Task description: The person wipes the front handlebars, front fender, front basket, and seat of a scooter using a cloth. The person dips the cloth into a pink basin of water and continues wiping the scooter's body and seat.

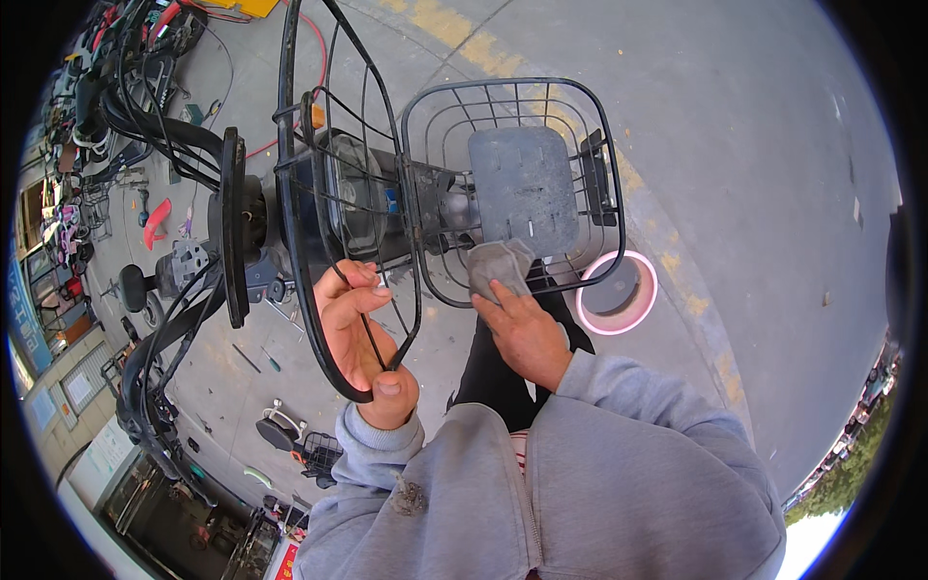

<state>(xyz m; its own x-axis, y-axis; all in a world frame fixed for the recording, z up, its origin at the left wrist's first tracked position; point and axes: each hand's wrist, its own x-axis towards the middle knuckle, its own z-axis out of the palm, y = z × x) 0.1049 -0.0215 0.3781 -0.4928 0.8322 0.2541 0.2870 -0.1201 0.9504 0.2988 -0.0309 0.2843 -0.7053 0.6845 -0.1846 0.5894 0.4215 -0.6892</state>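
Note:
A black wire basket [607, 123] with a grey plate [523, 185] in its bottom is in front of me. My right hand [525, 333] presses a grey-brown cloth [500, 268] against the basket's near side, by the plate's lower edge. To its left stands a black metal frame [290, 188] with wire bars, part of an electric bike or scooter. My left hand [366, 341] is curled round the near lower corner of this frame, thumb on the tube and fingers about a thin bar. Behind the bars, a headlamp [359, 192] partly shows.
Handlebars [174, 319] with black cables rise on the left. A pink-rimmed round tub [652, 297] stands on the ground beyond the basket's near right corner. Tools such as a screwdriver [271, 360], a red panel [156, 225] and a red hose [319, 43] lie on the concrete. Parked two-wheelers line the far left.

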